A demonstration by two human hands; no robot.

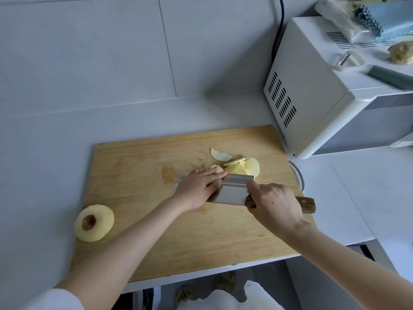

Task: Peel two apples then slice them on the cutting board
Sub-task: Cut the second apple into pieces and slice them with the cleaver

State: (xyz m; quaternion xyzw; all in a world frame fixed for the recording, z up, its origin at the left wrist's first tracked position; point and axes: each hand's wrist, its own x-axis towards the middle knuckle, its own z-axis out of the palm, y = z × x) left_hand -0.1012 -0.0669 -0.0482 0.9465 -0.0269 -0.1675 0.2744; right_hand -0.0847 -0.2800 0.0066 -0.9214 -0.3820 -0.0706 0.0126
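Observation:
A wooden cutting board (pixel 134 175) lies on the white counter. Pale apple slices (pixel 243 166) are piled near its far right part. A cleaver (pixel 232 189) stands on the board just in front of the slices, blade down. My right hand (pixel 274 204) grips its wooden handle. My left hand (pixel 199 189) lies flat with straight fingers across the top of the blade, pressing on it. What lies under the blade is hidden. A whole peeled apple (pixel 93 222) with a brown stem hollow sits at the board's left edge.
A white microwave (pixel 324 108) stands close to the board's right far corner, with bags and a knife sheath (pixel 391 77) on top. A tiled wall runs behind. The counter edge is near my body, with the floor and my feet below.

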